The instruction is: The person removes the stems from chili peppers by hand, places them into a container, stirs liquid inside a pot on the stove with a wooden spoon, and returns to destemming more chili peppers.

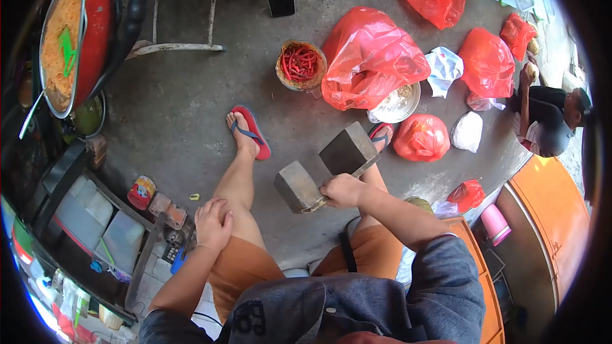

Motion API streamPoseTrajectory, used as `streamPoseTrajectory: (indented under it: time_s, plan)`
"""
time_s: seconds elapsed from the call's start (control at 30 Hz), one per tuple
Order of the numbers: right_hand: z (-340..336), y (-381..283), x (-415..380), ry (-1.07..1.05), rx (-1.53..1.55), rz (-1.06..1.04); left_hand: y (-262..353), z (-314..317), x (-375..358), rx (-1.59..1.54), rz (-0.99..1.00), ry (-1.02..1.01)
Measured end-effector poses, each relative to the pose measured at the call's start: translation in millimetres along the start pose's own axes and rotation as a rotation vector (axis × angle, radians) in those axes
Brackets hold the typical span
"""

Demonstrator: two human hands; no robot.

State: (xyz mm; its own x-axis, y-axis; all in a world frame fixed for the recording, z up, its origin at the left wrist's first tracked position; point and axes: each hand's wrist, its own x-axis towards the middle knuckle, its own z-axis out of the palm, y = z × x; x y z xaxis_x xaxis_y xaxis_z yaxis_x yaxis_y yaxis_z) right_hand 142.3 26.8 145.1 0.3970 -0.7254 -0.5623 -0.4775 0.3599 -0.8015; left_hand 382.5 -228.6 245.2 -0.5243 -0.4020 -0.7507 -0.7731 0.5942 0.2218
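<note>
Right grip point(342, 190): conceals the middle of the 2 wooden blocks point(297, 186), so their join cannot be traced. Left grip point(213, 223): palm hidden against the leg point(241, 218). Large red bag point(373, 57): overlaps the bowl point(401, 105), covering part of its rim. Right foot point(384, 134): partly behind 1 block. Shirt point(312, 302): cut off by the lower edge; its chest lettering point(249, 318) too distorted to read. Clutter point(70, 306) at lower left: blurred, its items indistinct. Person point(547, 105) at right: hands too small to make out clearly.

left hand point(213, 223): palm down on left leg point(245, 216) | right hand point(342, 190): closed in a grip (forearm point(401, 216) slanting inward)
</note>
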Motion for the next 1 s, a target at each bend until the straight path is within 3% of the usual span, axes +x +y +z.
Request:
streamPoseTrajectory:
  time_s: [0.17, 0.2, 0.23, 0.33, 0.47, 0.57, 0.63, 0.73, 0.8, 0.9, 1.0]
  plan:
    - [68, 15, 102, -0.444, -0.228, 0.028, 28, 9, -2, -0.022, 0.067, -0.069]
    - [97, 16, 125, -0.488, -0.287, 0.056, 31, 9, 1, -0.009, 0.069, -0.076]
    - [169, 28, 159, -0.510, -0.307, 0.124, 35, 8, 4, -0.016, 0.086, -0.079]
    - [162, 37, 173, -0.545, -0.314, 0.161, 45, 3, 8, -0.013, 0.118, -0.097]
    - [181, 94, 165, -0.585, -0.389, 0.389, 54, -5, 22, -0.007, 0.168, -0.098]
    - [193, 53, 172, -0.632, -0.310, 0.207, 65, -13, 35, -0.007, 0.216, -0.084]
    - [162, 26, 166, -0.650, -0.188, 0.037, 77, -21, 47, 0.010, 0.270, -0.074]
    - [116, 60, 141, -0.722, -0.139, -0.066, 94, -29, 68, 0.045, 0.388, -0.054]
    - [40, 74, 94, -0.492, 0.001, 0.019, 101, -29, 84, 0.073, 0.462, -0.048]
    - [5, 112, 56, -0.362, 0.040, 0.052, 111, -34, 93, 0.155, 0.525, -0.047]
    - [-19, 100, 13, -0.110, -0.055, 0.260, 117, -30, 89, 0.205, 0.541, -0.055]
